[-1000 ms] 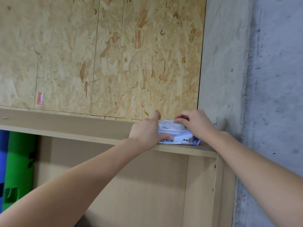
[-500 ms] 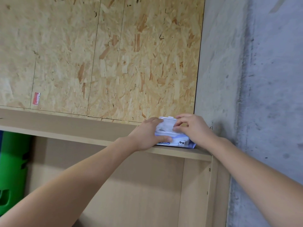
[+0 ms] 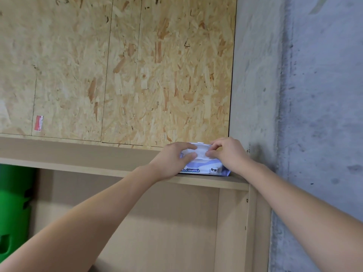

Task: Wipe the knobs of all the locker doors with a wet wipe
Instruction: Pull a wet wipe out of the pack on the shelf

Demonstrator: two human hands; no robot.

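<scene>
A white and purple pack of wet wipes (image 3: 204, 167) lies on top of the wooden locker unit (image 3: 82, 154), near its right end. Its white plastic lid (image 3: 198, 147) stands flipped up at the back. My left hand (image 3: 172, 160) grips the pack's left side, thumb and forefinger curled around it. My right hand (image 3: 225, 154) is at the opening, fingertips pinching at the wipe there. No locker knob is in view.
A chipboard wall (image 3: 137, 65) rises behind the top board. A grey concrete wall (image 3: 304, 95) stands close on the right. Below the board is the plain wood side panel (image 3: 157, 222); a green plastic object (image 3: 13, 209) is at the lower left.
The lid of the pack has been flipped up. My right hand's fingers have moved down onto the opening, and my left hand has shifted further round the pack.
</scene>
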